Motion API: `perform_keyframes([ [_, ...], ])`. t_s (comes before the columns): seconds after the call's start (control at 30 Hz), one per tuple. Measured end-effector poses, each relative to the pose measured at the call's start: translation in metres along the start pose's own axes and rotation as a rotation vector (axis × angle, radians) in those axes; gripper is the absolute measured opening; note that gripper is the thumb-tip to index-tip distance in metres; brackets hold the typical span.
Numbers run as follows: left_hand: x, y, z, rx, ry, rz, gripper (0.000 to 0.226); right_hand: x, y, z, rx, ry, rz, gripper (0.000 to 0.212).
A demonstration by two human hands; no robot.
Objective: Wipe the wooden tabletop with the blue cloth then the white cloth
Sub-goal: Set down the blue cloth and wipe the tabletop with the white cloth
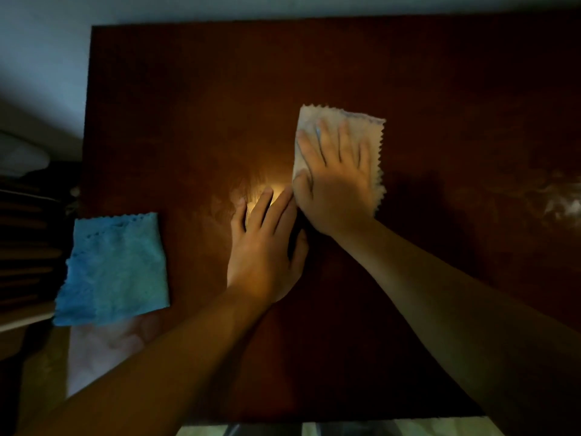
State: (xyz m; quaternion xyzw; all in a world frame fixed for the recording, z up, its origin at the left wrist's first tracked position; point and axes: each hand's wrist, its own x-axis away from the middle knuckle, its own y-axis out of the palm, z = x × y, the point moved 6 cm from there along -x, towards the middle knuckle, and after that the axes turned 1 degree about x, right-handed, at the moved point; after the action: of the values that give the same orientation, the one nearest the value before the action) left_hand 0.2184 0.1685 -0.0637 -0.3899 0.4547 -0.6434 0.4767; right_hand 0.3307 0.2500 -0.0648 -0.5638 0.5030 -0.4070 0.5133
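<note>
Right hand lies flat with spread fingers, pressing but not grasping the folded white zigzag-edged cloth at mid dark wooden tabletop, long axis pointing away, while the open left hand rests beside it, nearer the discarded folded blue cloth.

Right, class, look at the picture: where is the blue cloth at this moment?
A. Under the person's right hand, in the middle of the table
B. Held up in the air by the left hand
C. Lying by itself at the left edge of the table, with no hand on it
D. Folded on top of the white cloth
C: the blue cloth lies alone at the table's left edge, while the right hand presses the white cloth and the left hand rests flat on bare wood.
</note>
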Motion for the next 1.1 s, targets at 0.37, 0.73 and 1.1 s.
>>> perform_keyframes([
  [0.37,-0.099,-0.026,-0.006,0.065,0.036,0.067,0.056,-0.019,-0.015,0.113,0.063,0.02,-0.088,0.063],
  [0.73,-0.131,-0.01,-0.009,-0.046,-0.178,0.047,0.06,-0.03,-0.017,0.149,0.058,0.164,-0.013,0.063],
  [1.1,-0.131,-0.01,-0.007,-0.015,-0.178,0.057,0.057,-0.085,-0.006,0.045,-0.04,-0.032,0.013,0.059],
])
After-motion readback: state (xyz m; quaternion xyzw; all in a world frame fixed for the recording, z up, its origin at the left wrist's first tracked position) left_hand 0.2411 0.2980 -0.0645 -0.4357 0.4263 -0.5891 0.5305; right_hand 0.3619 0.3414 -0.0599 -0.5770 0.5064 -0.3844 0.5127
